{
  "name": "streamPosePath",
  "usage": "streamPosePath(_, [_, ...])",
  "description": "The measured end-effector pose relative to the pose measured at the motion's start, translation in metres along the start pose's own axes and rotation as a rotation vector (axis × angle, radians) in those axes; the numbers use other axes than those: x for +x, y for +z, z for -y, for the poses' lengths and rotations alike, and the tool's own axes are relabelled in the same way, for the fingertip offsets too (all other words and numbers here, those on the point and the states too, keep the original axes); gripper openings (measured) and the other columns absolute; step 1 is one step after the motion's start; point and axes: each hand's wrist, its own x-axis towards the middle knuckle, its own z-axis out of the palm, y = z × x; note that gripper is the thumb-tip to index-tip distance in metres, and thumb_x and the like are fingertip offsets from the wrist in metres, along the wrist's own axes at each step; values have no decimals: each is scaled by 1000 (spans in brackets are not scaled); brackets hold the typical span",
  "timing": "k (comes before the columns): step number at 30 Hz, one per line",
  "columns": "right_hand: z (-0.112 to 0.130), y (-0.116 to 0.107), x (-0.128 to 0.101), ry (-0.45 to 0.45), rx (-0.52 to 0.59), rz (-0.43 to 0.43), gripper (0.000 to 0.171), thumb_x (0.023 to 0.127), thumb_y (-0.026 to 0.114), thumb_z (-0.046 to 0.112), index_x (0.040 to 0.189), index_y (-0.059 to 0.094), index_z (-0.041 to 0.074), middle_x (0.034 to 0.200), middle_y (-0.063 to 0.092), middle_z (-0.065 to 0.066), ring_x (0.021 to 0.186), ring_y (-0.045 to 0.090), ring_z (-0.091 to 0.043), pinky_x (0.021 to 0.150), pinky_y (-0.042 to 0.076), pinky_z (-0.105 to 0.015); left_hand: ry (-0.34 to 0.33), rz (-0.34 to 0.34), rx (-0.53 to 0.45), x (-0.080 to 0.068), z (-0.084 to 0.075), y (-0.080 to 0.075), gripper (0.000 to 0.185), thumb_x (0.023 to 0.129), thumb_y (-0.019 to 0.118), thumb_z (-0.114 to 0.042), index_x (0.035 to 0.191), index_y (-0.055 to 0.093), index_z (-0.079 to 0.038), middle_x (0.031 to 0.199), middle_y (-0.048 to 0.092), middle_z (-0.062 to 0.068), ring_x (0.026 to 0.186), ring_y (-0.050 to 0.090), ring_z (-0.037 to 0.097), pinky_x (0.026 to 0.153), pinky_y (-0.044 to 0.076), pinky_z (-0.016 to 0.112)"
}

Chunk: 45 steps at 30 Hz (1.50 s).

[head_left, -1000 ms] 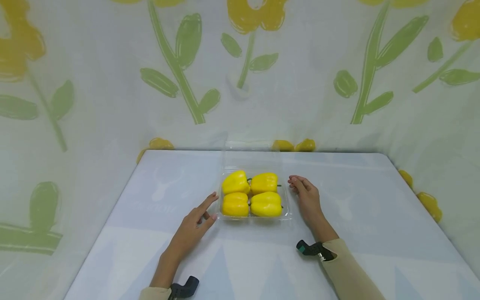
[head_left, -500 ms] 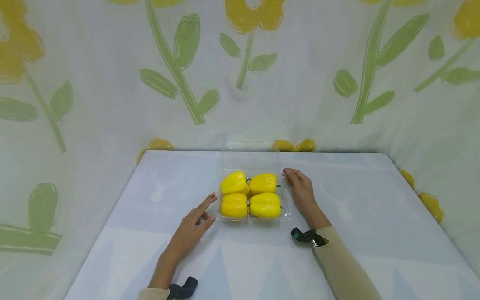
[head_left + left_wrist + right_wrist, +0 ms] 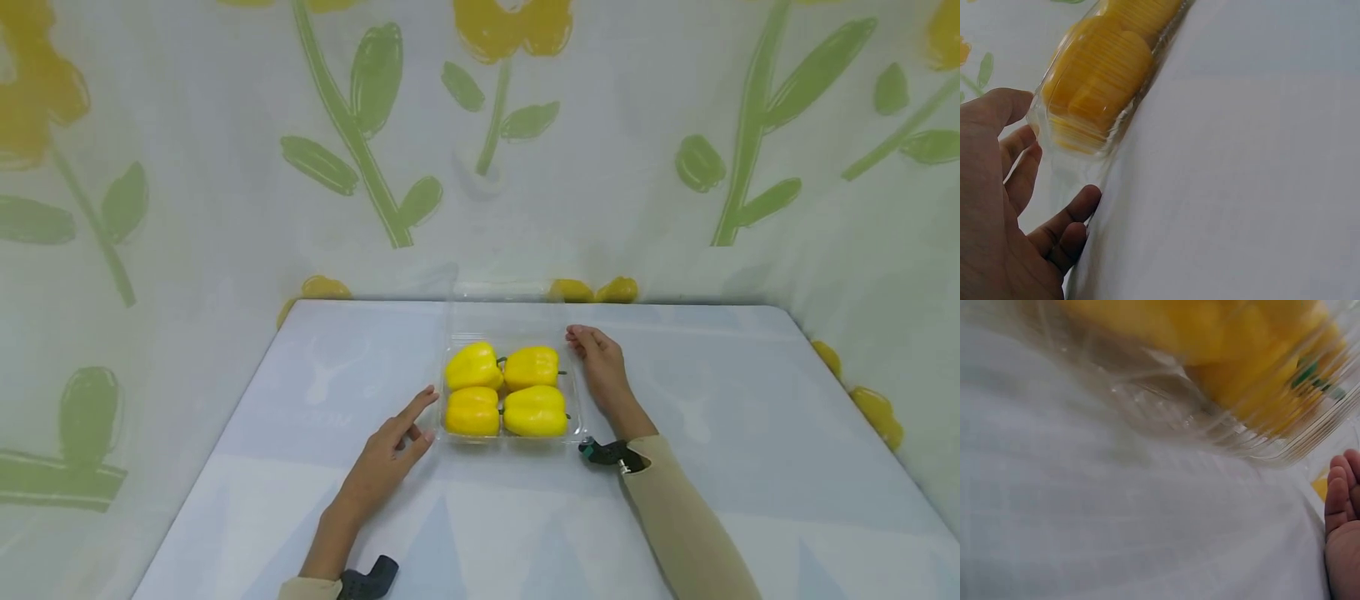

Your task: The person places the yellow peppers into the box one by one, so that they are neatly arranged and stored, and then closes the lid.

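Several yellow bell peppers (image 3: 535, 411) with green stems lie in two rows in a clear plastic clamshell box (image 3: 480, 440). Its see-through lid (image 3: 506, 315) is tipped back toward the wall. At the box's left side is my left hand (image 3: 378, 454), fingers spread; the left wrist view shows its thumb (image 3: 1013, 103) at the box's corner. My right hand (image 3: 606, 367) is beside the far right corner, near the lid's edge, with fingers loosely bent. Only part of that hand (image 3: 1344, 519) appears in the right wrist view, and nothing is seen in it.
The white table (image 3: 720, 400) has a pale blue pattern and rounded far corners. A curtain (image 3: 600, 183) printed with yellow flowers and green leaves hangs behind and at both sides. Each wrist wears a black camera mount (image 3: 611, 454).
My right hand has moved away from me along the box's right side, from beside the peppers toward the lid. The left hand and the peppers stay in place.
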Motion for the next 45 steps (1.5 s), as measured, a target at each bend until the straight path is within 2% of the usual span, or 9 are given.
streamPosePath(8, [5, 5, 4, -13, 0, 13, 46, 104, 52, 42, 126, 64, 4, 119, 63, -8, 107, 57, -17, 99, 44, -26, 0, -1, 20, -3, -2, -5, 56, 103, 52, -45, 156, 35, -38, 157, 32, -23, 87, 48, 10, 75, 43, 31])
streamPosePath(14, [8, 6, 3, -36, 13, 2, 43, 104, 54, 37, 122, 65, 0, 114, 64, -9, 103, 57, -19, 95, 45, -24, -10, 2, 1, -3, -5, -6, 55, 103, 55, -40, 155, 36, -38, 154, 34, -25, 87, 48, 12, 76, 43, 32])
streamPosePath(21, [5, 8, 1, -11, -60, -4, 53, 95, 64, 50, 125, 65, 6, 117, 64, -5, 104, 57, -17, 97, 45, -25, -18, -7, 21, -8, -5, -7, 56, 103, 57, -38, 155, 36, -37, 152, 38, -23, 86, 47, 11, 75, 43, 31])
streamPosePath(25, [5, 8, -2, -27, -90, -5, 55, 93, 65, 53, 126, 65, 9, 118, 63, -4, 104, 56, -18, 95, 45, -25, -22, -2, 16, -9, -6, -9, 57, 103, 57, -38, 155, 36, -38, 150, 39, -25, 87, 48, 12, 76, 44, 32])
streamPosePath(29, [5, 7, -4, -54, -96, -4, 53, 93, 66, 51, 126, 64, 9, 118, 62, -6, 104, 54, -21, 93, 45, -25, -23, -3, 9, -9, -6, -8, 56, 103, 57, -37, 155, 36, -38, 151, 38, -25, 87, 48, 12, 76, 44, 32])
streamPosePath(35, [5, 5, -6, -85, -125, -12, 51, 93, 66, 51, 127, 64, 13, 121, 62, -4, 107, 53, -19, 98, 43, -28, -30, 3, 2, -11, -8, -8, 57, 102, 57, -37, 155, 36, -39, 150, 40, -24, 88, 49, 12, 77, 44, 32])
streamPosePath(38, [5, 5, -7, -102, -121, -24, 49, 93, 67, 49, 126, 64, 13, 121, 62, -4, 108, 53, -20, 100, 43, -30, -31, 8, 2, -11, -7, -9, 57, 103, 57, -37, 155, 36, -39, 153, 36, -25, 88, 48, 11, 77, 44, 31])
streamPosePath(45, [9, 5, -8, -127, -126, -40, 45, 93, 69, 45, 125, 66, 14, 119, 63, -2, 106, 54, -19, 97, 44, -27, -22, 4, 3, -9, -6, -9, 56, 103, 56, -40, 155, 35, -39, 154, 35, -26, 88, 49, 12, 76, 44, 32])
